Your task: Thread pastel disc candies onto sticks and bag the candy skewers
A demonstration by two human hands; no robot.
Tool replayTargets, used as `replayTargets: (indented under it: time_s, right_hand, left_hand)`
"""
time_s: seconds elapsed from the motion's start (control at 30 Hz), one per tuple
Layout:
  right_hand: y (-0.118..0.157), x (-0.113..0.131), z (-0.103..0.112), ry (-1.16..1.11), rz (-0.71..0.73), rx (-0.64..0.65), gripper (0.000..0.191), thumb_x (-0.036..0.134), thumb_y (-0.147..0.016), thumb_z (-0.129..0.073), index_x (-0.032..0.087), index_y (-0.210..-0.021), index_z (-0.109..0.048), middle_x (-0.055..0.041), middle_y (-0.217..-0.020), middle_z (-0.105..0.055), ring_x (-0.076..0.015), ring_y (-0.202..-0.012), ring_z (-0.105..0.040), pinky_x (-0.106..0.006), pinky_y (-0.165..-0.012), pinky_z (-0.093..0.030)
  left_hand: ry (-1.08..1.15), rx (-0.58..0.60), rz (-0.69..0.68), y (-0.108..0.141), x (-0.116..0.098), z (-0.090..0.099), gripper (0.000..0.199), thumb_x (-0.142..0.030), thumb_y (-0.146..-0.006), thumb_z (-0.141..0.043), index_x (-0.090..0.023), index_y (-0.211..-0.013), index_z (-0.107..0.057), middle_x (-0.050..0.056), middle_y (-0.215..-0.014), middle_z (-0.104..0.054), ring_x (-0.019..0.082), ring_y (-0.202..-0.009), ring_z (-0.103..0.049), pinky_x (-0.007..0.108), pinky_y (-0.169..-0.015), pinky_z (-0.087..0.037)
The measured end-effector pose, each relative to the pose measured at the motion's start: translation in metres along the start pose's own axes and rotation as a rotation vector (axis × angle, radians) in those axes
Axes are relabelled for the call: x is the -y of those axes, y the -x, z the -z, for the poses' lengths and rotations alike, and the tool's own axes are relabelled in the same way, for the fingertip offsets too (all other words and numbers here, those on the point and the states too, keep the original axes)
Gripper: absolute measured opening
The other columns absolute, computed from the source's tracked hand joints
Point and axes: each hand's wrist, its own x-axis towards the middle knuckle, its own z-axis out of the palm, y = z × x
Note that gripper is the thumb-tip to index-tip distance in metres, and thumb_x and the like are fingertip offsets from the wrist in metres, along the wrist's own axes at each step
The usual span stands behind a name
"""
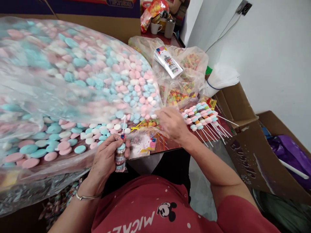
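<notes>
My left hand [110,150] pinches the neck of a small printed clear bag [120,158] with candy inside. A white stick [124,123] sticks up out of the bag. My right hand [172,124] is smeared by motion over the table edge, so its fingers cannot be made out. Just below and left of it are yellow twist ties [137,125] and small ring candies [149,123]. Right of that hand lies a pile of marshmallow skewers [200,115] on white sticks. A printed packet [147,143] lies at the table's front edge.
A huge clear bag of pink, blue and white marshmallows [97,71] covers the left. Bags of gummy candy [182,90] lie behind, under a stack of printed bags [167,62]. White sticks fill a container [216,82]. Cardboard boxes [247,155] stand at the right.
</notes>
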Motion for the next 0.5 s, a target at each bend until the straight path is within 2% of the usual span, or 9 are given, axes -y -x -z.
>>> replayTargets:
  time_s: [0.07, 0.1, 0.13, 0.17, 0.23, 0.33, 0.5]
  right_hand:
    - [0.025, -0.004, 0.013, -0.061, -0.144, -0.136, 0.021, 0.019, -0.096, -0.041, 0.019, -0.099, -0.062, -0.0081, -0.093, -0.064, -0.0205, -0.091, -0.057, -0.034, -0.085, -0.044]
    - [0.040, -0.007, 0.019, -0.073, -0.270, -0.178, 0.020, 0.020, -0.096, -0.042, 0.020, -0.095, -0.062, -0.0060, -0.088, -0.063, -0.0192, -0.086, -0.058, -0.033, -0.082, -0.045]
    - [0.054, -0.010, 0.024, -0.089, -0.367, -0.168, 0.018, 0.021, -0.095, -0.044, 0.021, -0.091, -0.061, -0.0041, -0.083, -0.062, -0.0179, -0.079, -0.058, -0.031, -0.076, -0.045]
    - [0.068, -0.013, 0.027, -0.124, -0.449, -0.078, 0.014, 0.022, -0.093, -0.047, 0.021, -0.089, -0.060, -0.0030, -0.081, -0.061, -0.0171, -0.077, -0.057, -0.030, -0.073, -0.044]
    - [0.090, -0.020, 0.025, -0.159, -0.520, 0.129, 0.005, 0.023, -0.087, -0.055, 0.020, -0.086, -0.059, -0.0024, -0.080, -0.061, -0.0171, -0.076, -0.057, -0.028, -0.070, -0.044]
    - [0.105, -0.031, 0.014, -0.077, -0.531, 0.285, 0.005, 0.021, -0.084, -0.057, 0.019, -0.079, -0.057, -0.0046, -0.082, -0.061, -0.0191, -0.081, -0.055, -0.030, -0.074, -0.042]
    - [0.102, -0.034, 0.005, 0.080, -0.329, 0.429, 0.016, 0.016, -0.087, -0.046, 0.017, -0.074, -0.055, -0.0084, -0.078, -0.061, -0.0200, -0.075, -0.052, -0.033, -0.075, -0.039]
  left_hand:
    - [0.021, 0.008, 0.013, -0.001, 0.000, 0.002, 0.020, -0.025, -0.073, -0.067, -0.019, -0.074, -0.049, -0.002, -0.065, -0.063, 0.011, -0.041, -0.054, 0.018, -0.032, -0.034]
    - [0.033, 0.016, 0.016, -0.001, -0.001, 0.003, 0.020, -0.025, -0.073, -0.067, -0.019, -0.073, -0.049, -0.002, -0.065, -0.063, 0.011, -0.041, -0.054, 0.018, -0.032, -0.034]
    - [0.043, 0.024, 0.019, -0.002, -0.001, 0.003, 0.020, -0.025, -0.072, -0.068, -0.018, -0.072, -0.048, -0.002, -0.064, -0.063, 0.011, -0.041, -0.054, 0.018, -0.033, -0.034]
    - [0.052, 0.033, 0.022, -0.002, -0.001, 0.003, 0.021, -0.024, -0.072, -0.068, -0.018, -0.072, -0.048, -0.002, -0.064, -0.063, 0.011, -0.041, -0.054, 0.017, -0.033, -0.033]
    - [0.059, 0.046, 0.031, -0.003, -0.002, 0.003, 0.020, -0.023, -0.072, -0.067, -0.018, -0.071, -0.048, -0.002, -0.064, -0.063, 0.011, -0.041, -0.054, 0.018, -0.033, -0.034]
    - [0.052, 0.050, 0.038, -0.003, -0.003, 0.003, 0.019, -0.022, -0.072, -0.067, -0.018, -0.072, -0.049, -0.002, -0.064, -0.063, 0.011, -0.041, -0.053, 0.017, -0.034, -0.034]
    - [0.073, 0.052, 0.029, -0.002, -0.002, 0.002, 0.021, -0.022, -0.071, -0.068, -0.019, -0.073, -0.047, -0.002, -0.063, -0.063, 0.011, -0.040, -0.053, 0.018, -0.034, -0.036]
